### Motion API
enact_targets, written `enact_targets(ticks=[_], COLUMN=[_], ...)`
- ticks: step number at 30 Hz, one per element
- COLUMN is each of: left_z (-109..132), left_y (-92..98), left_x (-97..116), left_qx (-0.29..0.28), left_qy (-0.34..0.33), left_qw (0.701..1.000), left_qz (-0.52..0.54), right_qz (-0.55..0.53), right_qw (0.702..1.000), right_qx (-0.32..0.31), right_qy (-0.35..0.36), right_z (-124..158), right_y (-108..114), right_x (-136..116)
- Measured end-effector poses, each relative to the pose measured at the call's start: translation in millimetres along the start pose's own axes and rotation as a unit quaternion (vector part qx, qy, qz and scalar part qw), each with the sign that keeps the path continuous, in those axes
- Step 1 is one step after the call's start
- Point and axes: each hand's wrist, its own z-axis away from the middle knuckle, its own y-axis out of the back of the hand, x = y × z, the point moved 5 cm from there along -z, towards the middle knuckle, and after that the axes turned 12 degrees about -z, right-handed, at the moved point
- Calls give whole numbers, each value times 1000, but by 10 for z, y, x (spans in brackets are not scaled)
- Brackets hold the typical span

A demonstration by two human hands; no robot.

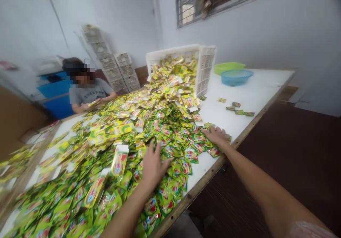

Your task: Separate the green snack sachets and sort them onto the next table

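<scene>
A big heap of small green and yellow sachets [149, 124] covers most of a white table [255, 92]. My left hand [153, 165] lies on the sachets near the front edge, fingers spread and flat. Further right, my right hand [217, 136] rests palm down on the edge of the heap, fingers stretched out over several sachets. Neither hand grips anything that I can see. A white plastic crate [206, 66] lies tipped on its side at the back, sachets spilling from it.
A blue bowl [236, 77] and a green bowl [229, 67] stand at the table's far right. A few loose sachets [239, 109] lie apart. Another person [86, 92] sits across the table at the left, handling sachets. Stacked crates [117, 69] stand against the back wall.
</scene>
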Motion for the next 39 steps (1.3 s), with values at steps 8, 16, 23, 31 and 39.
enact_targets(ticks=[8,16,23,31,39], left_z=[112,663,687,669,1099], left_y=[44,65,145,210,263], left_x=[-188,-1464,-1782,-2088,-2096], left_qx=[-41,-59,-21,-1,111], left_qy=[59,203,259,372,342], left_qw=[995,973,965,921,733], left_qz=[-64,-91,-15,111,577], right_qz=[-42,-261,-278,-272,-243], right_qw=[994,953,902,872,904], right_qx=[17,109,67,-220,-161], right_qy=[95,107,323,342,312], right_z=[755,1024,1451,1737,1728], right_y=[-639,-563,-302,-974,-953], right_x=[-426,-704,-1621,-2462,-2175])
